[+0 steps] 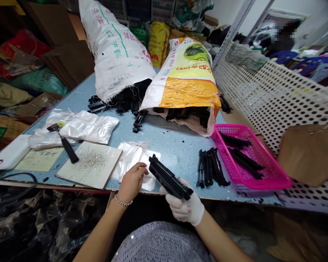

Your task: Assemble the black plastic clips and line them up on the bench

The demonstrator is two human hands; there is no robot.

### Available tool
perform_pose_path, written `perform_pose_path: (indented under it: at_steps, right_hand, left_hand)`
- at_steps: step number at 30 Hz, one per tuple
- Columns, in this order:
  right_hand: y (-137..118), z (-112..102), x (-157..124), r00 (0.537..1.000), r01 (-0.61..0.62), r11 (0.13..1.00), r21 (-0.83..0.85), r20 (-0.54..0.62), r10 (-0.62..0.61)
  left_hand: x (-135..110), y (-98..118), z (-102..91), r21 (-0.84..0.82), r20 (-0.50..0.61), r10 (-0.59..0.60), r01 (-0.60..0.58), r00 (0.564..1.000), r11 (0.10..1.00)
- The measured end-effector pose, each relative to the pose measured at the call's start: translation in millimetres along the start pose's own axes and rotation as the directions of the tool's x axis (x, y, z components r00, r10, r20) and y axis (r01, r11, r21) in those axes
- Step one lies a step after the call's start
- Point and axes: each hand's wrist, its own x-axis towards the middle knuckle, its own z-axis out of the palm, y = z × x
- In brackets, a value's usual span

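Observation:
My right hand, in a white glove, is closed around a long black slotted part. The part is tilted, its far end pointing up and left above the table edge. My bare left hand, with a beaded bracelet, is over a stack of clear plastic bags. Its fingers are loosely bent and slightly apart near the far end of the black part, with nothing visible in them. Several similar black parts lie side by side to the right of my gloved hand.
A pink basket holds more black parts. Behind are a white woven sack and an orange-yellow sack, black parts spilling from their mouths. On the left are a board with small bits, a black-handled hammer, more plastic bags and a white device.

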Motion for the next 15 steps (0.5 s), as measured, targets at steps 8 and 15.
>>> perform_pose_path:
  at_steps: [8,15]
  right_hand:
    - [11.6,-17.7,15.0,0.992,-0.109,0.990,0.087,0.074,0.103]
    - [-0.7,-23.1,36.0,0.993,-0.118,0.992,-0.035,0.015,0.119]
  left_hand:
    - [-2.2,5.2,-9.0,0.048,-0.086,0.039,-0.035,0.996,0.998]
    - [-16.4,29.6,-16.4,0.000,0.031,0.142,-0.142,0.989,0.990]
